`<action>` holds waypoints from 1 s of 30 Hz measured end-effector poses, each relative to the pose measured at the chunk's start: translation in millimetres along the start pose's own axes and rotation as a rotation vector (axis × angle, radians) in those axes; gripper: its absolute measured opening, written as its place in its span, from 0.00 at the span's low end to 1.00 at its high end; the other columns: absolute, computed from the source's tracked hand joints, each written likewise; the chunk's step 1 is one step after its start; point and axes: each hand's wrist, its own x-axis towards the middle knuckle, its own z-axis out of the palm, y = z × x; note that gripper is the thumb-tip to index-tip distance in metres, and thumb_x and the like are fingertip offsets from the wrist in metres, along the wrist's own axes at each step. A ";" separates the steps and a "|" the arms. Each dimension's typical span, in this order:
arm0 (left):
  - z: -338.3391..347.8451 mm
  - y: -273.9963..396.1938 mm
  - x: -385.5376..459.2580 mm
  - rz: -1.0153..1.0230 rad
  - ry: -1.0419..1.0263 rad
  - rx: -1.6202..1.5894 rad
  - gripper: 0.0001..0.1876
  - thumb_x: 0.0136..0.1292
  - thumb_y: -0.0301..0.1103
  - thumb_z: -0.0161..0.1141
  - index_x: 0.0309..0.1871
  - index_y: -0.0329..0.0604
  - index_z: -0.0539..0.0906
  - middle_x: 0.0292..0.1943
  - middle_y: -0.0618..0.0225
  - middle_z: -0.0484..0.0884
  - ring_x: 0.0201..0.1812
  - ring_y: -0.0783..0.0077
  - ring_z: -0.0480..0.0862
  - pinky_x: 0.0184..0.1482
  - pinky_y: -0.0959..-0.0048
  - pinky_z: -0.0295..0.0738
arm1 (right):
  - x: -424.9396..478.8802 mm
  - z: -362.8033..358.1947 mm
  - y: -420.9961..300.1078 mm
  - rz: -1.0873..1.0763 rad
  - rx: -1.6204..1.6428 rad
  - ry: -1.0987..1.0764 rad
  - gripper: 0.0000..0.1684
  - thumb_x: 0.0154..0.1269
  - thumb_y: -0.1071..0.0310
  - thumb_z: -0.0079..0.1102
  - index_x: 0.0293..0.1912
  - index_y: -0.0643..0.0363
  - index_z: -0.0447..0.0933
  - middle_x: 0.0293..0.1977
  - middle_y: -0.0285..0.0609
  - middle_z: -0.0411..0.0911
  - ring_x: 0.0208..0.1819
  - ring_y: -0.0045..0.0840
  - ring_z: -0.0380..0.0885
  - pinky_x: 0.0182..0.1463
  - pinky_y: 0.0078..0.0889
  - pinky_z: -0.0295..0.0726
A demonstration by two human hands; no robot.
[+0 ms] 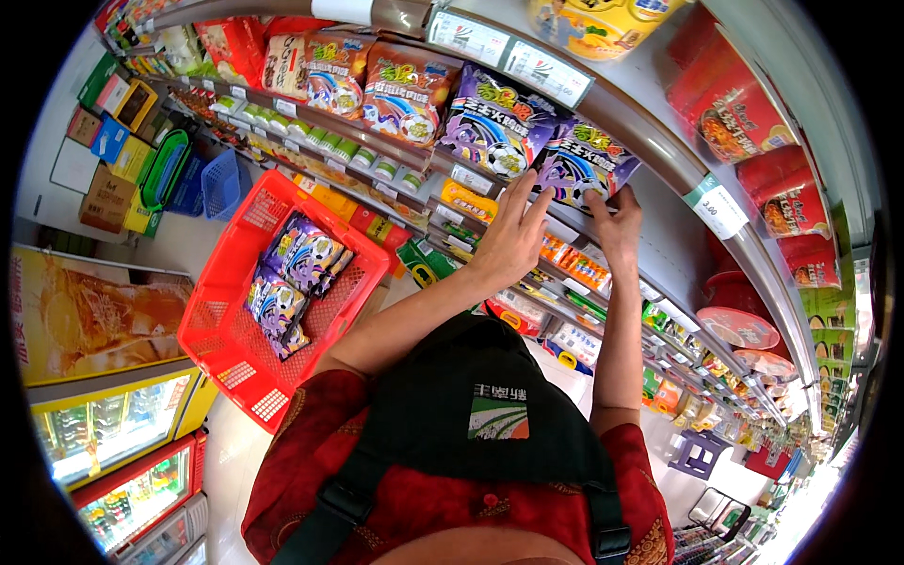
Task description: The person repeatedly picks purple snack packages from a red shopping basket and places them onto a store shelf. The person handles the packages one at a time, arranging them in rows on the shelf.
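Both my hands are at a purple snack bag [583, 159] on the shelf. My right hand [616, 219] has its thumb and fingers on the bag's lower right corner. My left hand [512, 233] lies over the shelf edge, its fingertips at the bag's lower left; whether it grips is not plain. Another purple bag [494, 120] stands to the left, beside brown snack bags [409, 92]. A red plastic basket [205, 311] at my left holds several purple bags [304, 247].
The curved rail of the upper shelf [635, 120] runs above my hands, with red instant noodle bowls [784, 198] on that shelf. Blue and green baskets [222, 183] and cartons [106, 198] stand at the far left. Lit drink coolers [113, 424] are at lower left.
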 end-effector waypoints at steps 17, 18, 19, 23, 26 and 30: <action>-196.6 -205.8 -277.4 -1.151 0.528 0.445 0.29 0.59 0.47 0.65 0.51 0.29 0.73 0.43 0.41 0.80 0.43 0.42 0.81 0.49 0.53 0.73 | -132.0 257.0 -88.9 -0.702 0.171 -0.833 0.20 0.64 0.68 0.57 0.54 0.67 0.71 0.50 0.56 0.74 0.55 0.48 0.72 0.59 0.45 0.71; -202.0 -230.9 -315.4 -1.291 0.531 0.263 0.28 0.60 0.49 0.65 0.48 0.29 0.75 0.37 0.44 0.82 0.36 0.48 0.82 0.46 0.55 0.75 | -139.2 274.1 -90.5 -0.736 0.147 -0.920 0.21 0.65 0.67 0.56 0.54 0.67 0.71 0.50 0.56 0.73 0.55 0.47 0.71 0.60 0.45 0.70; -201.8 -217.9 -284.2 -1.471 0.463 0.074 0.25 0.60 0.48 0.65 0.43 0.31 0.76 0.32 0.47 0.82 0.33 0.51 0.81 0.43 0.56 0.75 | -142.9 286.5 -78.5 -0.721 0.106 -0.922 0.21 0.64 0.67 0.56 0.55 0.67 0.71 0.50 0.56 0.73 0.55 0.47 0.71 0.61 0.44 0.70; -200.9 -228.8 -316.3 -1.351 0.514 0.089 0.18 0.61 0.42 0.64 0.30 0.34 0.76 0.22 0.54 0.78 0.26 0.56 0.77 0.36 0.56 0.72 | -157.4 299.4 -81.0 -0.704 0.108 -1.004 0.22 0.64 0.67 0.57 0.55 0.66 0.71 0.49 0.56 0.74 0.55 0.47 0.72 0.62 0.43 0.70; -212.2 -168.4 -267.8 -1.008 0.377 0.566 0.10 0.65 0.33 0.59 0.31 0.36 0.76 0.27 0.55 0.80 0.25 0.53 0.77 0.30 0.61 0.71 | -150.0 284.3 -86.9 -0.569 0.158 -0.971 0.23 0.63 0.66 0.58 0.56 0.67 0.71 0.50 0.56 0.74 0.55 0.47 0.72 0.60 0.43 0.71; -233.9 -114.2 -233.5 -0.760 0.276 0.787 0.07 0.65 0.31 0.57 0.35 0.36 0.78 0.40 0.50 0.82 0.34 0.47 0.82 0.37 0.57 0.78 | -137.9 266.1 -92.6 -0.517 0.176 -0.896 0.25 0.64 0.66 0.60 0.57 0.68 0.71 0.52 0.55 0.75 0.52 0.44 0.76 0.56 0.40 0.75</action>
